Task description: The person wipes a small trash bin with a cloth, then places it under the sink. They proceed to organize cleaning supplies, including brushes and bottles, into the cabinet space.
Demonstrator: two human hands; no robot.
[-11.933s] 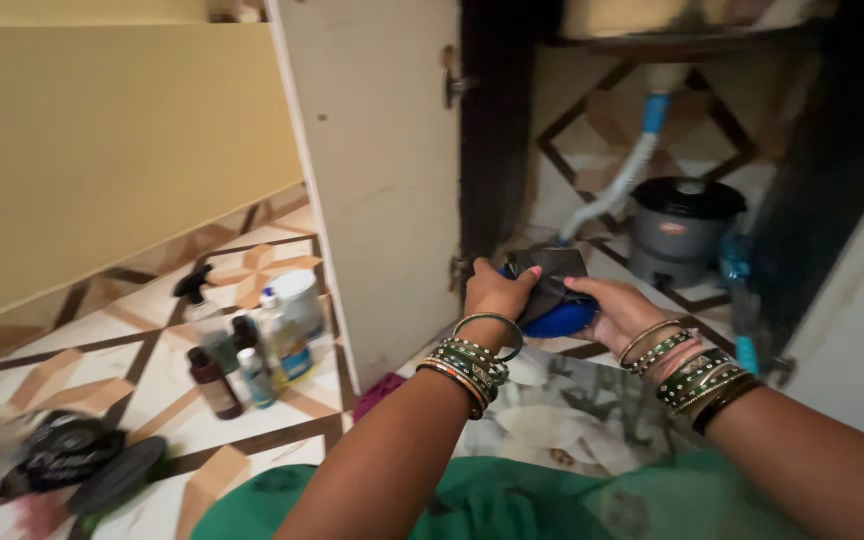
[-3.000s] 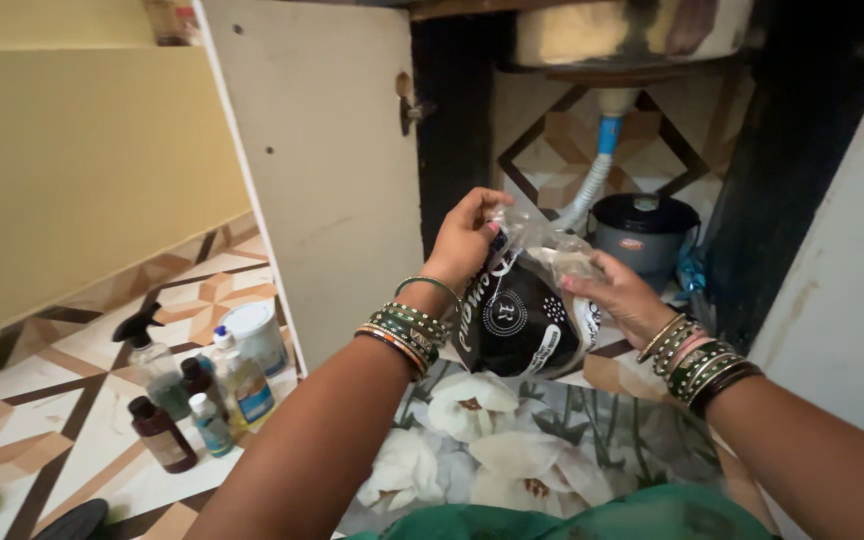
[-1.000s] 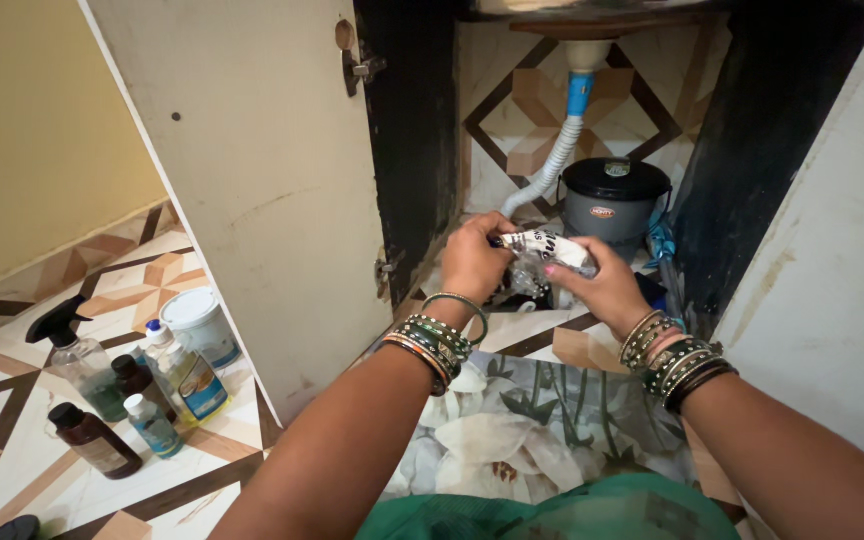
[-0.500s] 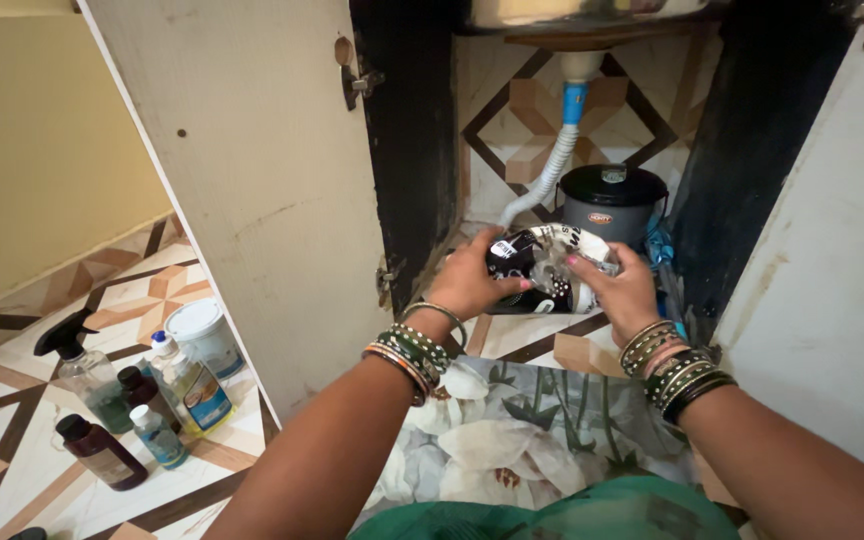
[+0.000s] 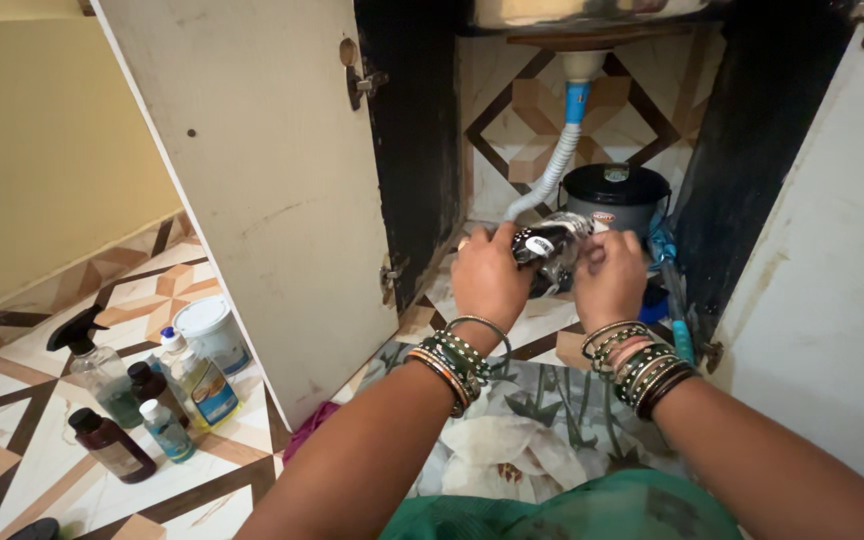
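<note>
Left hand (image 5: 489, 277) and right hand (image 5: 609, 278) both closed around a crumpled black-and-white plastic packet (image 5: 549, 247), held between them at the mouth of the open under-sink cabinet. Packet sits just in front of a grey lidded bin (image 5: 615, 196) and white drain hose (image 5: 555, 170). Cleaning bottles (image 5: 142, 395) stand on the tiled floor, left of the cabinet door (image 5: 262, 190).

Bare forearms, stacked bangles, green cloth at my lap.

I see my left hand (image 5: 489, 282) and right hand (image 5: 609, 280) with no gloves and no sleeves reaching the wrists. Each wrist carries a thick stack of bangles: dark green ones studded with small pale dots, thin gold-toned rings, a reddish one, and one looser plain metal ring on the left. Green fabric covers my lap at the bottom edge.
</note>
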